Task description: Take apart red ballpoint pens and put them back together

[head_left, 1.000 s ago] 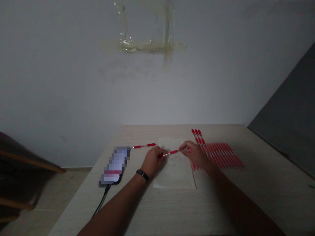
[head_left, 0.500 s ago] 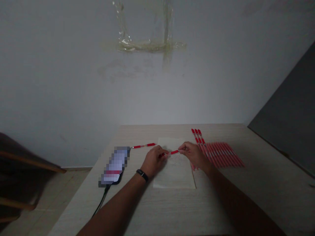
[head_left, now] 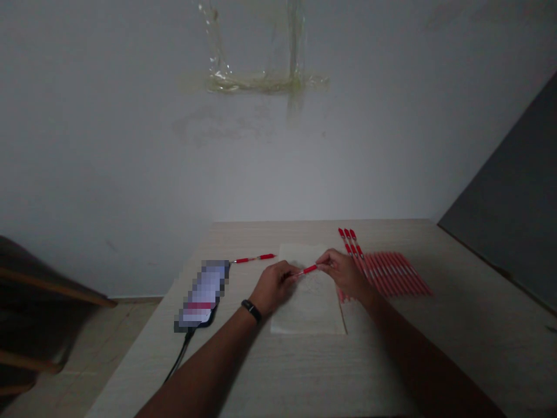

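Observation:
A red pen [head_left: 308, 269] is held between both hands above a white sheet of paper [head_left: 310, 307] on the wooden table [head_left: 278, 371]. My left hand [head_left: 273, 287], with a dark band on the wrist, is closed on the pen's left end. My right hand [head_left: 346, 273] pinches the pen's right end. Just right of my right hand lies a row of several red pens [head_left: 391, 271], side by side. A single red pen [head_left: 255, 258] lies apart on the table, left of the paper.
A phone [head_left: 203, 293] with a cable [head_left: 177, 360] plugged in lies on the table left of my left hand. A white wall with strips of old tape [head_left: 261, 81] rises behind the table. A dark chair [head_left: 30, 313] stands at the far left.
The hands have drawn a little closer together along the held pen, so less of it shows between them. Everything else on the table has stayed put.

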Demonstrator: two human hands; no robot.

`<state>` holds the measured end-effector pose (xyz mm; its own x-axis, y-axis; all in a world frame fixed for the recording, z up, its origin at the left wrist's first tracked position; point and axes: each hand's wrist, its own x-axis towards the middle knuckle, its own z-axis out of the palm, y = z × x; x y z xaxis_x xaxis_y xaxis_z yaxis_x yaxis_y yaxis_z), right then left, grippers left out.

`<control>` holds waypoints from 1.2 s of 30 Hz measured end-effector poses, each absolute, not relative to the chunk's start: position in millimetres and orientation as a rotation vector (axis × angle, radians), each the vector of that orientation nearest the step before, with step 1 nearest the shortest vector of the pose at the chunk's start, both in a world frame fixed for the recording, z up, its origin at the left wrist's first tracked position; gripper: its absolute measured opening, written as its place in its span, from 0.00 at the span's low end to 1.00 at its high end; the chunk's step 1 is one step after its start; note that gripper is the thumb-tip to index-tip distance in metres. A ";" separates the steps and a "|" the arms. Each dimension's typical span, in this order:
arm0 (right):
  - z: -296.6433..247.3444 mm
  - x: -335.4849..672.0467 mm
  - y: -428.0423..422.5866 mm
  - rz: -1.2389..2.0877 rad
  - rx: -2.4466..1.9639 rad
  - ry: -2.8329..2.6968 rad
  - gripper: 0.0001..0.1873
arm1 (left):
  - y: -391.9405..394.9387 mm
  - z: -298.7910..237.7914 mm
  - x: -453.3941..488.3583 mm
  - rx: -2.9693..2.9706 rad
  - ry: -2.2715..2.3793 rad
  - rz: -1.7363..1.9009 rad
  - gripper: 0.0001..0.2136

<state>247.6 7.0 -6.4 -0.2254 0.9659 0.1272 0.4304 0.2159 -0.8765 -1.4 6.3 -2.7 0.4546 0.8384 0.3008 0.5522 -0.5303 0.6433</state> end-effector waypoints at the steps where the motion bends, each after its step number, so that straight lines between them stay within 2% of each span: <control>1: -5.3 246.8 6.9 0.887 -1.300 -1.808 0.12 | 5.8 -1.4 -1.1 2.252 1.184 0.847 0.10; 7: 1.4 246.4 10.6 0.487 -1.154 -2.019 0.20 | 3.9 0.3 0.5 2.230 1.161 0.911 0.08; 13: 4.4 250.8 10.6 0.532 -1.082 -2.024 0.07 | 4.8 -1.3 -0.3 2.231 1.197 0.932 0.08; 18: 1.0 249.7 12.6 0.538 -1.093 -2.109 0.17 | 4.2 -0.6 0.7 2.245 1.168 0.923 0.09; 23: 4.8 248.7 5.9 0.714 -1.178 -2.017 0.12 | 2.5 2.0 2.1 2.230 1.185 0.937 0.09; 28: 7.8 244.5 3.1 0.706 -1.192 -2.046 0.21 | 2.3 2.0 2.5 2.248 1.194 0.904 0.08; 33: 5.2 245.2 8.5 0.605 -1.191 -2.084 0.14 | 2.4 0.3 3.2 2.217 1.221 0.934 0.07; 36: -0.8 244.0 9.0 0.673 -1.183 -2.071 0.18 | 2.1 0.4 2.9 2.243 1.218 0.945 0.07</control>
